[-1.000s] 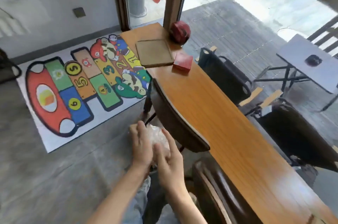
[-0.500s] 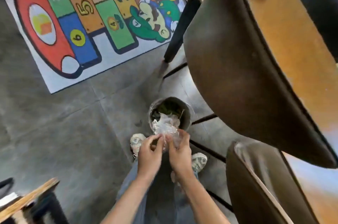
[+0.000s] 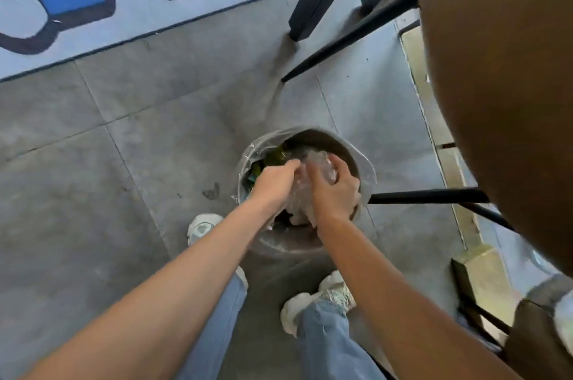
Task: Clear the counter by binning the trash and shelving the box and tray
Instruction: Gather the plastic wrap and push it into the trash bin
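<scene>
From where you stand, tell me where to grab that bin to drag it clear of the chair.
Probably grip the bin's upper rim from directly above, on its far side by the clear liner: the bin stands upright with its mouth open, and both hands and plastic trash fill the near side.

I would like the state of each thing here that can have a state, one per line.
Plastic wad: crumpled, held over the bin.
Bin: open, lined, partly filled.
Left hand: grips the wad.
Right hand: grips the wad.
Chair: upright beside the bin.
</scene>
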